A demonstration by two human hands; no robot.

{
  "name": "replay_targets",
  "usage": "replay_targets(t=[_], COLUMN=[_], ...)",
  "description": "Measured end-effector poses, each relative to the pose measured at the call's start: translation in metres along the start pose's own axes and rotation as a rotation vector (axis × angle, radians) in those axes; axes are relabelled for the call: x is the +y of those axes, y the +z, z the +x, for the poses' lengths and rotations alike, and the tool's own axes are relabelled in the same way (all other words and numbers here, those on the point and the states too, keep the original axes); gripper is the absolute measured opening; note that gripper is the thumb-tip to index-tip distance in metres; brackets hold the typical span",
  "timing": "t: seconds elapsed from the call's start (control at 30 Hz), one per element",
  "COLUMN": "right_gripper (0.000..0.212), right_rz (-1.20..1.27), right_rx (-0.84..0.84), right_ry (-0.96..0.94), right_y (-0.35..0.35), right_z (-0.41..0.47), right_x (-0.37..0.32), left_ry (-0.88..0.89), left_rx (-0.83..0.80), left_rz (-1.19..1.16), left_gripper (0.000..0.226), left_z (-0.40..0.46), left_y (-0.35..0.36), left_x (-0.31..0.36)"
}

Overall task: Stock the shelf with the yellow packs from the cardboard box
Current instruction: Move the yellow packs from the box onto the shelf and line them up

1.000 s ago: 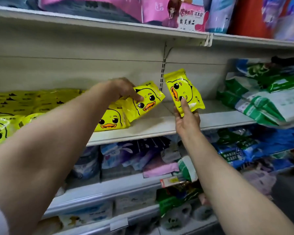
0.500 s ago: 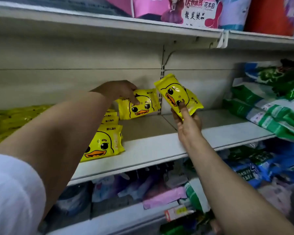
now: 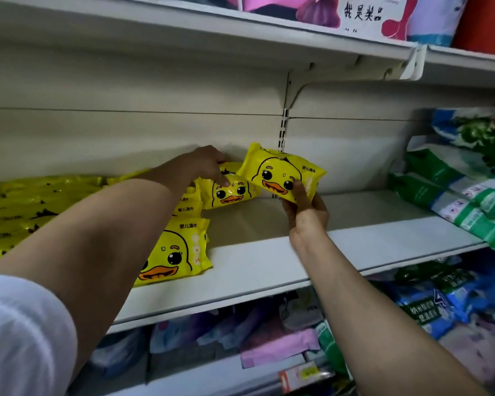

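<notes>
1. Spanning the whole view, the shelf [image 3: 269, 261] carries everything that matters here — its left stretch is already covered with a flat layer of yellow packs [image 3: 26, 207], while its middle, out to the front edge, lies bare.
2. At the shelf's right end a heap of green-and-white bags [image 3: 452, 195] takes up the space, well apart from the yellow stock.
3. Near the front edge, just right of the flat layer, a front duck pack [image 3: 172, 252] leads a short row that runs back toward the rear wall.
4. At the rear of that row a back pack [image 3: 229, 190] stands tilted against the wall; the left hand [image 3: 206, 164] grips its top, thumb pressed on its face, so this one looks nearly placed.
5. The right hand [image 3: 306, 212] holds a raised pack [image 3: 280, 172] above the shelf's middle, just beside the back pack, fingers and thumb clamped on its lower edge.
6. Judging progress — a good share of the shelf is stocked, one pack is being seated and one waits in the air.
7. How many remain is unknown, since the cardboard box is not in view; the bare middle suggests room for more rows.
</notes>
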State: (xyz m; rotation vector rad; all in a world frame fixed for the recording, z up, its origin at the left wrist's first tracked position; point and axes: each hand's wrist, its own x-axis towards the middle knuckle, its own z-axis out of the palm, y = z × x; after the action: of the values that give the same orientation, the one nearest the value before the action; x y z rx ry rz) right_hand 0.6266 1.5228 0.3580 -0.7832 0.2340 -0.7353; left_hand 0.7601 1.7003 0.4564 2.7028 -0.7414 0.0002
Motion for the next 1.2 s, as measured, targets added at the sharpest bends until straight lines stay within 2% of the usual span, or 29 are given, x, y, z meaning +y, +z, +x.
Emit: replay_targets(t=[0.27, 0.47, 0.67, 0.8, 0.93, 1.13, 1.2], right_gripper=[0.004, 0.026, 0.020, 0.026, 0.022, 0.021, 0.024], right_rz=[-0.012, 0.084, 0.137, 0.147, 0.126, 0.119, 0.116], right_rx=[0.003, 0.014, 0.039, 0.039, 0.034, 0.034, 0.029], right_ry=[0.031, 0.033, 0.059, 0.075, 0.082, 0.088, 0.088], right_y=[0.003, -0.004, -0.005, -0.007, -0.006, -0.006, -0.006], right_z=[0.010, 0.012, 0.017, 0.017, 0.016, 0.014, 0.014], right_x=[0.008, 0.007, 0.008, 0.007, 0.006, 0.006, 0.006], left_ry=[0.011, 0.004, 0.022, 0.036, 0.033, 0.045, 0.047], left_rx=[0.024, 0.037, 0.070, 0.082, 0.103, 0.205, 0.252], left_rz=[0.112, 0.161, 0.201, 0.235, 0.265, 0.362, 0.339], left_gripper=[0.060, 0.065, 0.074, 0.071, 0.068, 0.064, 0.054], left_z=[0.004, 0.010, 0.011, 0.011, 0.009, 0.004, 0.003], left_y=[0.010, 0.016, 0.013, 0.016, 0.017, 0.021, 0.017], left_x=[-0.002, -0.001, -0.002, -0.003, -0.003, -0.002, 0.000])
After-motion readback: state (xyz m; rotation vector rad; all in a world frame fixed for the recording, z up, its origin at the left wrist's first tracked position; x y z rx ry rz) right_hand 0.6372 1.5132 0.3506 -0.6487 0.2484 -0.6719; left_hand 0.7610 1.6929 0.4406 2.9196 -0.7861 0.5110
